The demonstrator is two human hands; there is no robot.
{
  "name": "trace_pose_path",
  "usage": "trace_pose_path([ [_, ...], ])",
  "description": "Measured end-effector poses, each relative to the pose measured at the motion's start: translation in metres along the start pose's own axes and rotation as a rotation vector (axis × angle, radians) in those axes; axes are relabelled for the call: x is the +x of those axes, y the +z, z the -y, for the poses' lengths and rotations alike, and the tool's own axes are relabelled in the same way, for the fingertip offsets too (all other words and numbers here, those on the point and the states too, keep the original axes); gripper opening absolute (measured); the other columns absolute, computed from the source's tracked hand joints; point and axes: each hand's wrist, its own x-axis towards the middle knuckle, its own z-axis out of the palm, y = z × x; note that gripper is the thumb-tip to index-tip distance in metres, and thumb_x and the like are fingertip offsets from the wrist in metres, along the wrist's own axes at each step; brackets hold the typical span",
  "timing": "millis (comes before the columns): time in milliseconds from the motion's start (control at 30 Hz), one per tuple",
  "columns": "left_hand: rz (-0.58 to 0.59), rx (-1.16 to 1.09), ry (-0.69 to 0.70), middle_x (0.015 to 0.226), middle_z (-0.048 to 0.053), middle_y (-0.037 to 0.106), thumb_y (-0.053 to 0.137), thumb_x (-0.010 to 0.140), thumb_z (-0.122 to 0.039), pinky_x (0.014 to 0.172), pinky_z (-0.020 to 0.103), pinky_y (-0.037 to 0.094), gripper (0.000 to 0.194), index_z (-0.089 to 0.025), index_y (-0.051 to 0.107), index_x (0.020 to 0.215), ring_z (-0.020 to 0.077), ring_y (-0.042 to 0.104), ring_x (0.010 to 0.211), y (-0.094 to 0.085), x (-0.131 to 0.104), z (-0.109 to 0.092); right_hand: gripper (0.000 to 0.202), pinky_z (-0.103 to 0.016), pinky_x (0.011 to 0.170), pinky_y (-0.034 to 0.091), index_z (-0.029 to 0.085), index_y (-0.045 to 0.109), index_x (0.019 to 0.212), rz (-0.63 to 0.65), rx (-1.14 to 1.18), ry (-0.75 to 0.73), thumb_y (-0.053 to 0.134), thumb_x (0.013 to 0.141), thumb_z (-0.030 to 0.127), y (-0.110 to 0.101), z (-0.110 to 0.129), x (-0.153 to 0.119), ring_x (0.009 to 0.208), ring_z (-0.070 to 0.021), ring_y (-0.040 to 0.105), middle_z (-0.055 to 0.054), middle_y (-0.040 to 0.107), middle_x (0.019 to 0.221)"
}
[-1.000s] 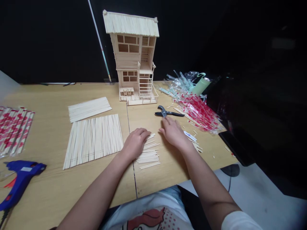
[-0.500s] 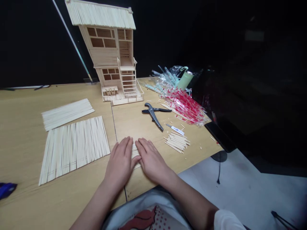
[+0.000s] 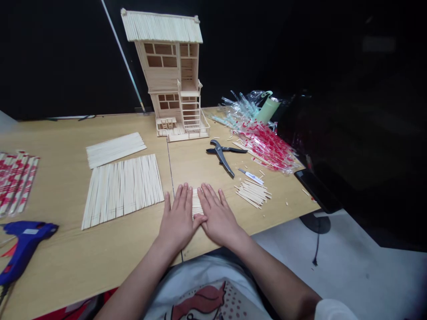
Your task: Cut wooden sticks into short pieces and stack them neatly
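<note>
Our left hand (image 3: pixel 179 215) and right hand (image 3: pixel 218 215) lie flat, fingers extended, gripping nothing, either side of a row of short sticks (image 3: pixel 197 203) already lined up between them. To the right, the loose stick pile (image 3: pixel 253 194) lies unaligned. To the left, the larger stick panel (image 3: pixel 123 190) and smaller stick panel (image 3: pixel 115 150) are formed; whether glued, we cannot tell. Farthest, the roofed stick house (image 3: pixel 163 80) stands assembled.

The single head-worn camera looks from above the person's shirt (image 3: pixel 208 291), facing forward and down across the table (image 3: pixel 73 253). The left hand (image 3: pixel 178 222) and right hand (image 3: pixel 218 218) show fairly near it, below mid-view, while the stick house (image 3: pixel 162 73) stands farther off, towards the top.
</note>
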Motion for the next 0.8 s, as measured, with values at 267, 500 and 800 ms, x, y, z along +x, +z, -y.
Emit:
trace_pose_path([
  [267,-0.048,-0.048,-0.04,0.163,0.017,0.022,0.034,0.098,-0.057,0.119,0.067,0.007,0.074,-0.011,0.026,0.156,0.0323,0.018,0.152,0.002,-0.007,-0.006,0.068,-0.053,0.124,0.009,0.009,0.021,0.158,-0.014,0.036,0.022,0.04,0.099,0.037,0.002,0.004,-0.005,0.154,-0.0249,0.009,-0.012,0.013,0.165],
  [500,-0.073,-0.088,-0.084,0.162,0.017,0.024,0.032,0.099,-0.056,0.118,0.07,0.004,0.071,-0.013,0.029,0.155,0.0331,0.019,0.152,0.003,-0.006,-0.005,0.067,-0.054,0.123,0.008,0.008,0.025,0.157,-0.033,0.063,0.03,0.04,0.1,0.039,0.002,0.001,0.001,0.153,-0.0264,0.011,-0.013,0.016,0.164],
  [800,-0.23,-0.057,-0.091,0.16,0.022,0.028,0.027,0.096,-0.065,0.12,0.064,0.007,0.084,-0.007,0.022,0.157,0.0333,0.025,0.15,0.007,-0.048,0.007,0.067,-0.053,0.124,0.01,0.011,0.021,0.158,-0.16,0.089,-0.06,0.039,0.102,0.042,0.0,0.001,-0.023,0.154,-0.023,0.005,-0.011,0.014,0.165],
])
